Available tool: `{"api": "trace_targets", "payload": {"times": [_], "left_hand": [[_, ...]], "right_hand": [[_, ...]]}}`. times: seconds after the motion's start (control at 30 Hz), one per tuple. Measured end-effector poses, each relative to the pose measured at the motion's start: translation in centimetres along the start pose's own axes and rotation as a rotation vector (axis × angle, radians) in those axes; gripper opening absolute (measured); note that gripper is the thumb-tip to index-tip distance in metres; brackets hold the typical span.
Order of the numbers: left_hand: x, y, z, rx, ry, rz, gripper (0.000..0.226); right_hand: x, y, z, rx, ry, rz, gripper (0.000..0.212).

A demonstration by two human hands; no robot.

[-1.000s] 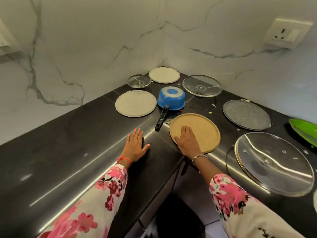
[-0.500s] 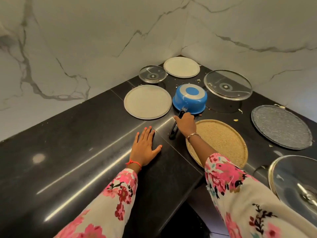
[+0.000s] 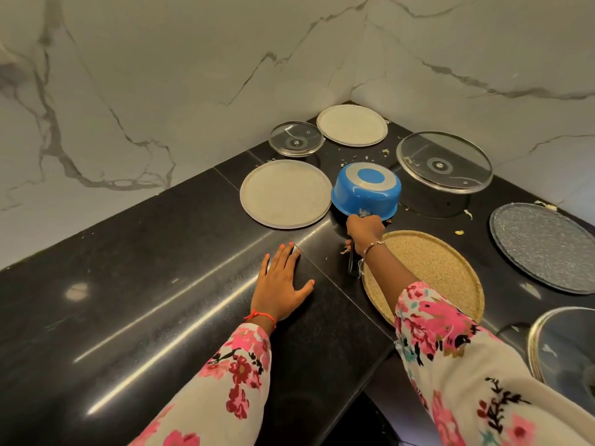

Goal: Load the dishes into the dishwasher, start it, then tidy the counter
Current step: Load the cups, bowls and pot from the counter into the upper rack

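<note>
A blue saucepan [image 3: 365, 191] is upside down and tilted up off the black counter [image 3: 145, 284], its black handle gripped by my right hand [image 3: 363, 228]. My left hand [image 3: 280, 281] lies flat on the counter, fingers spread. Just right of my right wrist lies a tan round plate [image 3: 434, 268]. A beige plate [image 3: 285, 193] sits left of the pan, and another beige plate [image 3: 352, 125] lies in the corner. A small glass lid [image 3: 296, 138] and a large glass lid [image 3: 444, 162] lie at the back.
A grey speckled plate [image 3: 544, 246] lies at the right, and a glass lid [image 3: 566, 346] is cut off at the right edge. Food crumbs [image 3: 458, 232] are scattered near the back corner. Marble walls close the corner behind the counter.
My right hand left the tan plate, took the saucepan's handle and tipped the pan up off the counter. My left hand stayed flat on the counter.
</note>
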State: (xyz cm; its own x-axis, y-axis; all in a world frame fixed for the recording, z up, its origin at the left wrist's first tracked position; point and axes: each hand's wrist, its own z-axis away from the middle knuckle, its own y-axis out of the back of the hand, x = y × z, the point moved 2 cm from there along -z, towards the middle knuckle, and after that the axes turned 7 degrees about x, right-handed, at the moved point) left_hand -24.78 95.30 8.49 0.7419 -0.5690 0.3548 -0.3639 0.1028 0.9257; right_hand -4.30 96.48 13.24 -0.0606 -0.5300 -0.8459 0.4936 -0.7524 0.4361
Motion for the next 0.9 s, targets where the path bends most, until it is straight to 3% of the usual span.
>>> {"api": "trace_targets", "payload": {"times": [0.13,0.53,0.67,0.77,0.9], "left_hand": [[0.0,0.1,0.0,-0.004,0.000,-0.001,0.092],[0.1,-0.1,0.2,0.032,-0.027,0.027,0.090],[0.6,0.1,0.9,0.011,-0.017,0.016,0.072],[2.0,0.6,3.5,-0.002,0.049,0.133,0.066],[6.0,0.6,11.2,0.033,-0.058,0.212,0.066]], "right_hand": [[0.0,0.7,0.4,0.053,0.042,-0.019,0.022],[3.1,5.4,5.1,0.071,0.176,-0.054,0.017],[5.3,8.8,8.7,0.113,0.194,-0.046,0.032],[7.7,11.9,12.4,0.093,0.236,-0.050,0.022],[12.6,16.7,18.2,0.109,0.283,-0.026,0.021]]}}
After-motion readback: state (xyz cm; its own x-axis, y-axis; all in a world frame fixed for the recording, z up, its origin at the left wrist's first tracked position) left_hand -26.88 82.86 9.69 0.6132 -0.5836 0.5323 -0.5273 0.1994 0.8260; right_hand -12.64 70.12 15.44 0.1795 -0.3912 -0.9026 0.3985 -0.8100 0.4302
